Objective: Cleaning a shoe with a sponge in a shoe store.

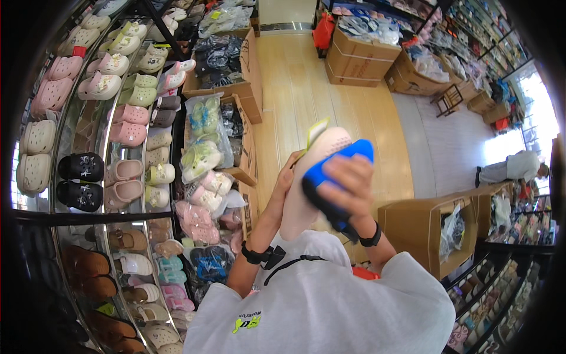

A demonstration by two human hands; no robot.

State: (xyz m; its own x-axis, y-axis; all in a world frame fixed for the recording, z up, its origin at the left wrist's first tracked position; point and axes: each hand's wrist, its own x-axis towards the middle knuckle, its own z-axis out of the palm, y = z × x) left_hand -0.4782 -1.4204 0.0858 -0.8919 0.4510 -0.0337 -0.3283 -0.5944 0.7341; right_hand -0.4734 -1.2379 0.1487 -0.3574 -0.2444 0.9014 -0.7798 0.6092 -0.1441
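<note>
My left hand (286, 179) grips a pale pink shoe (303, 192) along its left side. The shoe is held up at chest height, with rows of small bumps near its far end. A yellow-edged tag (317, 132) sticks out beside it. In my right hand (349, 183) is a blue-and-black object (360, 152), pressed against or just over the shoe's right side. Motion blurs that hand and object, so its exact kind cannot be told. My right fingers lie across its blue face, and its black part hangs toward my wrist.
Shelves of clogs (128, 132) and sandals line the left. Cardboard boxes of bagged footwear (219, 62) stand beside them. More boxes (362, 57) are at the far right, and an open carton (424, 234) is near my right. A person (513, 168) bends by the right-hand shelves, near a wooden stool (449, 101).
</note>
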